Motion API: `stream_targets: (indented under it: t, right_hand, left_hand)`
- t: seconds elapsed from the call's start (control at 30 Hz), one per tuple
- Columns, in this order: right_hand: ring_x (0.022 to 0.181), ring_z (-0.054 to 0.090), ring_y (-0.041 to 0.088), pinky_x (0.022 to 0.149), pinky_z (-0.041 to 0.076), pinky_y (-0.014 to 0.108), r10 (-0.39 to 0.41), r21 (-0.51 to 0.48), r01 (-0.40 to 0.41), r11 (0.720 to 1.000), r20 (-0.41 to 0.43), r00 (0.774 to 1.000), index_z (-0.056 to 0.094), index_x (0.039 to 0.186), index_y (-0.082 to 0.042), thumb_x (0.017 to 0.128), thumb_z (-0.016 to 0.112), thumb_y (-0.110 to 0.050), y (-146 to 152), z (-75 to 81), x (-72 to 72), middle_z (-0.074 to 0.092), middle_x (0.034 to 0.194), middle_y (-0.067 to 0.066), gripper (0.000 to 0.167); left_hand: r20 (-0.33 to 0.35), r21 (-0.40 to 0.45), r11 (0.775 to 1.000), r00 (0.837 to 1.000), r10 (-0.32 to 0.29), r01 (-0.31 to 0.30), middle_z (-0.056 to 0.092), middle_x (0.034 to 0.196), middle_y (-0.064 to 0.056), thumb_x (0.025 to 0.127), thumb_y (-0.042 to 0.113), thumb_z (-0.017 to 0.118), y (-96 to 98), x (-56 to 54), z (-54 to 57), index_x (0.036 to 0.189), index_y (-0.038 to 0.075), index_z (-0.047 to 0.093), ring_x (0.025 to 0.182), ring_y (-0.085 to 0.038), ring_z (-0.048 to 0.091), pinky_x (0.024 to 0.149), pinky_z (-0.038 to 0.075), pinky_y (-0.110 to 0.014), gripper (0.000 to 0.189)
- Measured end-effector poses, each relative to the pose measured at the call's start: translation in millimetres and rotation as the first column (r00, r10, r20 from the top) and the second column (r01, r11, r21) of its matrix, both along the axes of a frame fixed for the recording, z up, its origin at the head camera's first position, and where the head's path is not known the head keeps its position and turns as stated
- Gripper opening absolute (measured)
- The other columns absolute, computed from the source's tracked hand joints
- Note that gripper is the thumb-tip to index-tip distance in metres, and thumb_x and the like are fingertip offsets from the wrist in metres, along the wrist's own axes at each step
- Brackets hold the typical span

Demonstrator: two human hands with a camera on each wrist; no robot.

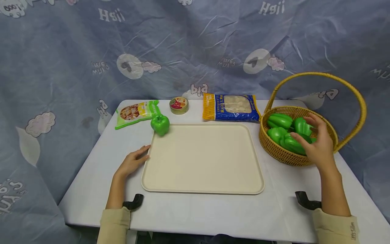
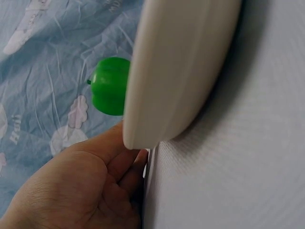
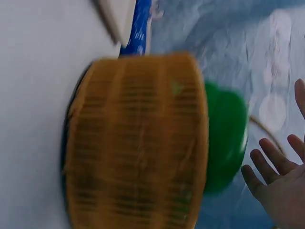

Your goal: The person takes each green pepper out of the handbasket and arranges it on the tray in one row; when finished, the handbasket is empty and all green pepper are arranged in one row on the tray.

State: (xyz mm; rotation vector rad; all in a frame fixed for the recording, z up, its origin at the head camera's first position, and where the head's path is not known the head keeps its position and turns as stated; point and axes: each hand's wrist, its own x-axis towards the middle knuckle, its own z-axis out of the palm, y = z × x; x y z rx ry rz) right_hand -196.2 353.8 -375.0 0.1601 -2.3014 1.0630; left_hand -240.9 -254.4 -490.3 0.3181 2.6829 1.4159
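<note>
At the cream tray's [image 1: 201,159] left edge, my left hand [image 1: 132,162] has its fingertips and thumb against the rim [image 2: 157,71], the fingers partly hidden behind it in the left wrist view. A green bell pepper [image 1: 160,125] sits at the tray's far left corner. My right hand [image 1: 320,142], fingers spread and nothing held, hovers over a wicker basket [image 1: 284,156] of several green bell peppers [image 1: 280,121]. In the right wrist view, the fingers [image 3: 269,164] are apart from a pepper [image 3: 226,138] that rises above the basket's rim.
Along the back of the white table stand a green snack bag [image 1: 137,113], a small round tin [image 1: 179,105] and a blue and yellow noodle packet [image 1: 233,107]. The basket's tall handle [image 1: 320,74] arches up beside the right hand. A patterned blue cloth [image 1: 182,51] hangs behind.
</note>
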Motion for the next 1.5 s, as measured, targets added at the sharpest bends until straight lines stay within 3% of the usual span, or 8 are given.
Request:
stream_targets:
  t: [0.2, 0.47, 0.7, 0.8, 1.07, 1.33, 1.43, 1.5]
  right_hand:
    - [0.127, 0.033, 0.0, 0.105, 0.021, 0.017, -0.028, 0.046, 0.023, 0.999, 0.1, 0.995, 0.026, 0.145, -0.027, 0.079, 0.073, -0.008, 40, -17.2, 14.8, 0.04, 0.141, 0.003, 0.083]
    - [0.133, 0.022, 0.041, 0.104, 0.013, 0.06, 0.045, 0.082, -0.073, 0.994, 0.31, 0.95, 0.017, 0.147, -0.034, 0.081, 0.073, -0.019, 54, -24.0, 16.2, 0.03, 0.145, 0.019, 0.088]
    - [0.119, 0.026, 0.058, 0.086, 0.024, 0.072, 0.02, 0.158, -0.112, 0.981, 0.493, 0.87, 0.015, 0.15, -0.023, 0.083, 0.069, -0.036, 58, -23.1, 14.3, 0.022, 0.143, 0.032, 0.087]
    - [0.115, 0.029, 0.058, 0.084, 0.026, 0.071, 0.007, 0.18, -0.115, 0.977, 0.511, 0.859, 0.015, 0.149, -0.018, 0.082, 0.07, -0.038, 58, -24.6, 14.1, 0.023, 0.142, 0.034, 0.089]
    - [0.115, 0.032, 0.056, 0.083, 0.028, 0.07, -0.02, 0.176, -0.075, 0.982, 0.484, 0.875, 0.02, 0.149, -0.018, 0.08, 0.071, -0.039, 57, -26.0, 14.1, 0.026, 0.141, 0.033, 0.088]
    - [0.114, 0.036, 0.047, 0.087, 0.03, 0.068, -0.059, 0.104, 0.027, 0.994, 0.322, 0.945, 0.03, 0.146, -0.027, 0.077, 0.075, -0.029, 43, -22.7, 16.4, 0.035, 0.136, 0.024, 0.082]
    - [0.114, 0.042, 0.029, 0.097, 0.038, 0.045, -0.058, 0.062, 0.044, 0.997, 0.245, 0.968, 0.038, 0.142, -0.03, 0.076, 0.077, -0.023, 32, -19.8, 15.4, 0.041, 0.13, 0.015, 0.077]
    - [0.109, 0.044, 0.014, 0.093, 0.039, 0.024, -0.033, 0.035, 0.027, 0.999, 0.19, 0.981, 0.042, 0.139, -0.028, 0.074, 0.078, -0.018, 23, -17.8, 14.0, 0.043, 0.124, 0.009, 0.075]
  left_hand:
    - [0.009, -0.004, 1.0, 1.0, 0.013, -0.013, 0.033, 0.146, -0.011, 0.091, 0.027, 0.06, -2.8, 1.0, -0.3, 0.137, 0.017, 0.047, 0.136, -0.028, 0.024, 0.109, 0.015, -0.051, 0.049]
    - [0.011, 0.009, 1.0, 1.0, 0.004, -0.004, 0.032, 0.146, -0.011, 0.091, 0.026, 0.06, -4.9, 1.1, -2.9, 0.137, 0.016, 0.047, 0.136, -0.029, 0.023, 0.109, 0.014, -0.052, 0.049]
    - [0.021, 0.008, 1.0, 1.0, 0.001, -0.002, 0.032, 0.146, -0.011, 0.091, 0.028, 0.06, -2.9, -0.1, -5.0, 0.137, 0.016, 0.047, 0.136, -0.029, 0.022, 0.109, 0.014, -0.052, 0.05]
    - [0.027, -0.001, 1.0, 1.0, -0.002, 0.002, 0.031, 0.146, -0.013, 0.091, 0.028, 0.059, 0.2, 1.2, 0.2, 0.138, 0.014, 0.046, 0.136, -0.031, 0.022, 0.108, 0.014, -0.053, 0.05]
    - [0.037, -0.008, 1.0, 0.999, 0.002, -0.001, 0.03, 0.147, -0.012, 0.091, 0.029, 0.059, 0.9, -1.9, -1.9, 0.138, 0.016, 0.046, 0.136, -0.03, 0.021, 0.109, 0.014, -0.052, 0.05]
    - [0.019, -0.003, 1.0, 1.0, 0.006, -0.006, 0.032, 0.146, -0.013, 0.091, 0.027, 0.06, 0.2, -0.7, -2.0, 0.137, 0.017, 0.047, 0.136, -0.03, 0.023, 0.109, 0.015, -0.051, 0.049]
    - [0.014, -0.001, 1.0, 1.0, 0.0, 0.0, 0.032, 0.145, -0.013, 0.091, 0.027, 0.06, -0.5, -1.2, -2.6, 0.137, 0.016, 0.047, 0.136, -0.031, 0.023, 0.109, 0.015, -0.051, 0.049]
    - [0.014, 0.002, 1.0, 1.0, -0.002, 0.002, 0.033, 0.145, -0.013, 0.091, 0.028, 0.06, -0.5, -1.7, -2.9, 0.137, 0.016, 0.047, 0.136, -0.03, 0.023, 0.109, 0.014, -0.051, 0.049]
